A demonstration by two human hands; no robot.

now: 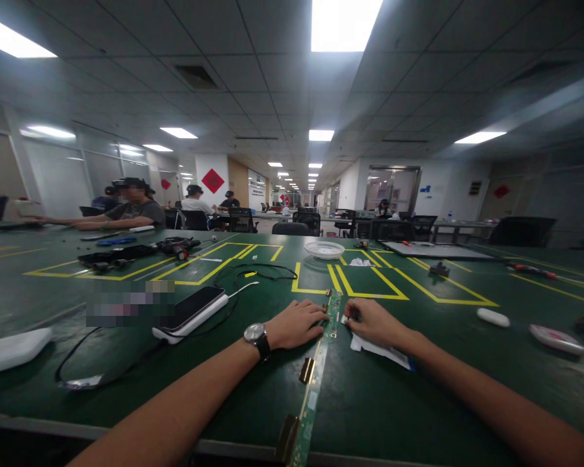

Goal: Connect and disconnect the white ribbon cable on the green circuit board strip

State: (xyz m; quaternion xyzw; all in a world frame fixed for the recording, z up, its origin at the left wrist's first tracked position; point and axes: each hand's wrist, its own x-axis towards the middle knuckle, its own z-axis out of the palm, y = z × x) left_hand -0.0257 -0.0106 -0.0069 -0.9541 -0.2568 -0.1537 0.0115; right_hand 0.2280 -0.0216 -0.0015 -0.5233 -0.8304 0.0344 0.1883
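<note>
A long narrow green circuit strip (316,376) with brass tabs lies on the green table (370,402), running from the near edge away from me. My left hand (296,324), a wristwatch on its wrist, rests on the strip's left side near its far end, fingers curled against it. My right hand (372,321) sits just right of the strip with fingers curled in a pinch at its edge; what they pinch is too small to name. Under the right hand lies a white paper (379,349).
A phone on a white power bank (189,311) with a black cable lies to the left. A white basket (324,249), yellow tape outlines, tools and small white objects (492,317) are spread further out. Other people sit at the far left (126,211).
</note>
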